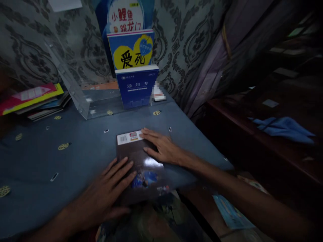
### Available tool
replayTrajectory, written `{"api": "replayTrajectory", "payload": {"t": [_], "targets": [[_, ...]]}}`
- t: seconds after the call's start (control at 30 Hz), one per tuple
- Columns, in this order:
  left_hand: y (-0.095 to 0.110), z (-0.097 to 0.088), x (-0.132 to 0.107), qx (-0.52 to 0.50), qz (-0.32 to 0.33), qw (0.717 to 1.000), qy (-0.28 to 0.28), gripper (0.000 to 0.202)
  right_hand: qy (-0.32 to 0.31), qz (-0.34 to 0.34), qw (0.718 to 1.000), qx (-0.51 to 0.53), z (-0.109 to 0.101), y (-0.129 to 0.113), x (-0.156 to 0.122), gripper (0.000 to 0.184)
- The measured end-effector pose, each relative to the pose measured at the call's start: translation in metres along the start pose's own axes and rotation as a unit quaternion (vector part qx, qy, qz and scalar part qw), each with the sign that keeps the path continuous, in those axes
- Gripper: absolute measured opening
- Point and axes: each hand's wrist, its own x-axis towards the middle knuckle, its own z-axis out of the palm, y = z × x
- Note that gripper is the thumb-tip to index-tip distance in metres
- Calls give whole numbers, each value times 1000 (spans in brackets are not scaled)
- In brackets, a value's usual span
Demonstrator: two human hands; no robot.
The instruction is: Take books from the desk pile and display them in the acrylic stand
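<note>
A dark-covered book [136, 154] lies on the blue tablecloth at the near edge of the table, with a white barcode strip at its far end and a blue picture low on its cover. Across its left edge rests my left hand [113, 181], fingers spread and flat. My right hand [160, 146] lies over the book's upper right side, its fingers stretched out, touching the cover near the barcode strip. Neither hand grips anything. The near edge of the book overhangs my lap and is dim.
A clear acrylic stand [83, 104] at the back holds a navy booklet [137, 87], a yellow-and-blue book [131, 50] and a taller blue book [126, 15]. Several books [32, 97] are piled at left. To the right, a blue cloth [285, 129] lies on dark red furniture [227, 117].
</note>
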Motion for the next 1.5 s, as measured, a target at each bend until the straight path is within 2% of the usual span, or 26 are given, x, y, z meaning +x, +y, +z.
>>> {"api": "replayTrajectory", "payload": {"t": [0.07, 0.17, 0.23, 0.33, 0.43, 0.5, 0.63, 0.77, 0.87, 0.97, 1.07, 1.13, 1.2, 1.3, 1.4, 1.5], "targets": [[7, 4, -3, 5, 20, 1000, -10, 87, -4, -3, 1000, 12, 0, -13, -17, 54], [17, 3, -8, 35, 53, 998, 4, 75, -23, 2, 999, 35, -4, -25, -38, 57], [21, -3, -9, 51, 74, 996, 22, 65, -44, 14, 997, 64, -11, -29, -48, 59], [20, -19, -8, 29, 91, 994, 54, 51, -74, 31, 986, 144, -25, -27, -57, 48], [10, -34, -3, -44, 50, 990, 123, 52, -89, 22, 968, 232, -38, -20, -59, 44], [1, -41, 3, -115, -10, 979, 167, 48, -89, 30, 961, 261, -42, -15, -57, 45], [-17, -53, 24, -252, -135, 938, 199, 39, -52, 69, 960, 266, -37, -9, -45, 48], [-34, -54, 53, -299, -223, 891, 257, 31, 17, 116, 952, 283, -29, -9, -26, 36], [-49, -46, 73, -360, -240, 856, 283, 28, 46, 142, 931, 334, -26, -8, -8, 33], [-69, -35, 87, -433, -240, 818, 292, 36, 79, 162, 912, 368, -23, -4, 6, 33], [-91, -19, 92, -495, -258, 783, 275, 46, 95, 196, 906, 362, -18, 3, 12, 37], [-103, -8, 91, -523, -279, 768, 243, 53, 85, 219, 903, 359, -17, 8, 13, 39], [-112, 1, 87, -507, -314, 778, 195, 56, 65, 242, 903, 348, -18, 12, 13, 41], [-117, 6, 79, -375, -347, 848, 137, 52, 55, 272, 926, 256, -22, 15, 12, 37], [-117, 3, 75, -228, -336, 908, 109, 45, 55, 271, 951, 142, -25, 15, 14, 32], [-121, 2, 76, -136, -308, 935, 113, 37, 37, 258, 962, 84, -26, 14, 15, 30]]}}
